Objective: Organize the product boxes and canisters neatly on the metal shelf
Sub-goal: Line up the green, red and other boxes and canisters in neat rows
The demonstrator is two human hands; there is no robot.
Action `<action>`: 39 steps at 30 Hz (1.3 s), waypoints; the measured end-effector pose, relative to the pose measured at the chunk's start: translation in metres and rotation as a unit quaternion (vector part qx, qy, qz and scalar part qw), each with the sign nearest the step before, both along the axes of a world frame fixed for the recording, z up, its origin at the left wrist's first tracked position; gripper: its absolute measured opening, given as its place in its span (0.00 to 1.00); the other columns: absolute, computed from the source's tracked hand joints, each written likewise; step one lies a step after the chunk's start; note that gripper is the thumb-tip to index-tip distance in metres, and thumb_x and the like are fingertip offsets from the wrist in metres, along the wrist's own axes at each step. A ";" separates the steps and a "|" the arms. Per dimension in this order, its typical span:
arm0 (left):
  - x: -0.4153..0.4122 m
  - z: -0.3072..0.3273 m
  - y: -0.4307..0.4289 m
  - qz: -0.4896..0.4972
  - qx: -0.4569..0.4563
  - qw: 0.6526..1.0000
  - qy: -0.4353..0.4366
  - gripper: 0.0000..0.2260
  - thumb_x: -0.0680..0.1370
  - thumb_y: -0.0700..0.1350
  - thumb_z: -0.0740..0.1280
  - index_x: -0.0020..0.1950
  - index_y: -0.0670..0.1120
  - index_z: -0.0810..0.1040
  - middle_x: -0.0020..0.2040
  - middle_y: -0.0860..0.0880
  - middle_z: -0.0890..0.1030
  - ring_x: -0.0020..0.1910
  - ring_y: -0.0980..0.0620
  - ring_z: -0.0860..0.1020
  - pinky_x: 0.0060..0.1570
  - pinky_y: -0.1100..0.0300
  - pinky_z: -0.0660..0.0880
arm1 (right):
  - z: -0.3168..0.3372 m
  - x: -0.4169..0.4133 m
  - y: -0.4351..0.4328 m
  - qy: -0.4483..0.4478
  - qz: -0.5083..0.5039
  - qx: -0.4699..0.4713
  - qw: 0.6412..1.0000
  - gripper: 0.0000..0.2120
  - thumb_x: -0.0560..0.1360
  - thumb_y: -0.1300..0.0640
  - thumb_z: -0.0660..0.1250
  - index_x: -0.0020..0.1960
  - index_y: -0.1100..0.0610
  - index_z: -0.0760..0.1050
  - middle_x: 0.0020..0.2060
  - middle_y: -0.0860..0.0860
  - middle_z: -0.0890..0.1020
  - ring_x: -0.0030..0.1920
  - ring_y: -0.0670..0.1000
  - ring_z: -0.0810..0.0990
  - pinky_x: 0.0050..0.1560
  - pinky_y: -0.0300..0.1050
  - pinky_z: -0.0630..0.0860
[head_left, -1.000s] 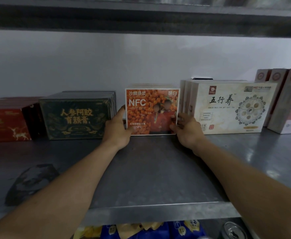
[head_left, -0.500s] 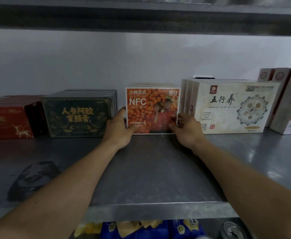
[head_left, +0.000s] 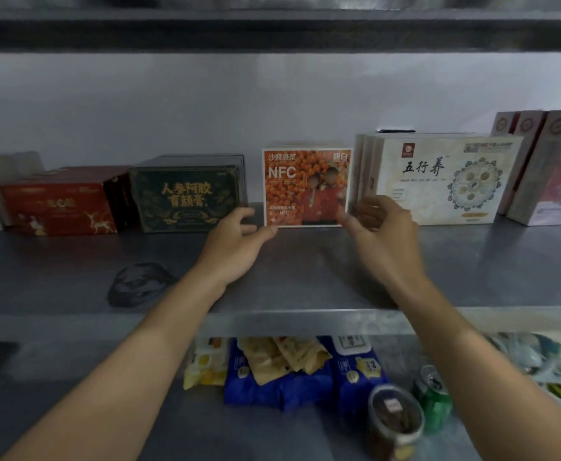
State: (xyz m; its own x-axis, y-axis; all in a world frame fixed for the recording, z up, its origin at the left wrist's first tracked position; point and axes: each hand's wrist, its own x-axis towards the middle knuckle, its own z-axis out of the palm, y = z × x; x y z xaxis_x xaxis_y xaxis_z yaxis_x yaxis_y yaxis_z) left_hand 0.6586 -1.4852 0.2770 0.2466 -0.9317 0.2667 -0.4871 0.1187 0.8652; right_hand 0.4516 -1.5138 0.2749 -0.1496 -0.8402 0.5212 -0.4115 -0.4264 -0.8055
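An orange NFC box (head_left: 306, 184) stands upright at the back of the metal shelf (head_left: 305, 277), between a dark green box (head_left: 186, 197) and a row of cream boxes (head_left: 439, 181). My left hand (head_left: 236, 244) hovers just in front of the orange box's lower left corner, fingers apart and holding nothing. My right hand (head_left: 382, 227) is off the lower right corner, fingers spread, empty. A red box (head_left: 56, 207) stands at the far left and pink-white boxes (head_left: 552, 168) at the far right.
A dark stain (head_left: 139, 284) marks the shelf in front of the green box. On the lower shelf lie blue and yellow snack packets (head_left: 285, 374), a brown-filled clear canister (head_left: 395, 424) and a green can (head_left: 434, 397). An upper shelf (head_left: 272, 31) hangs overhead.
Both hands have let go of the orange box and pulled back toward me, fingers opening. The view has tilted down, showing the lower shelf.
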 end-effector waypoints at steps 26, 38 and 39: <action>0.056 -0.265 0.422 0.472 0.101 0.835 0.264 0.11 0.78 0.46 0.67 0.60 0.53 0.78 0.54 0.51 0.82 0.54 0.53 0.80 0.59 0.50 0.75 | -0.275 0.147 0.267 0.065 0.473 0.288 0.830 0.17 0.76 0.52 0.72 0.64 0.52 0.76 0.56 0.41 0.80 0.56 0.37 0.78 0.61 0.40 0.76; 0.057 -0.297 0.507 0.581 0.074 0.752 0.302 0.11 0.78 0.49 0.68 0.60 0.55 0.78 0.53 0.52 0.82 0.54 0.53 0.80 0.60 0.49 0.75 | -0.312 0.200 0.324 0.163 0.584 0.323 0.727 0.20 0.75 0.47 0.71 0.66 0.46 0.74 0.62 0.45 0.77 0.62 0.42 0.75 0.65 0.46 0.74; 0.065 -0.299 0.511 0.582 0.072 0.751 0.304 0.11 0.78 0.49 0.67 0.60 0.55 0.78 0.53 0.52 0.82 0.54 0.53 0.80 0.60 0.49 0.75 | -0.313 0.208 0.328 0.164 0.583 0.325 0.726 0.20 0.76 0.49 0.71 0.66 0.47 0.74 0.62 0.44 0.78 0.62 0.42 0.75 0.65 0.46 0.74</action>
State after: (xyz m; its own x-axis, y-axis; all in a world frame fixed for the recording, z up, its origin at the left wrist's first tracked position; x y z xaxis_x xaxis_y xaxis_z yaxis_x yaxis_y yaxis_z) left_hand 0.7238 -0.9744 -0.0221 0.9511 0.0003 -0.3090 0.3030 -0.1976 0.9323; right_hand 0.6593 -1.1858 -0.0385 0.9040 -0.3802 -0.1956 -0.2908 -0.2113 -0.9332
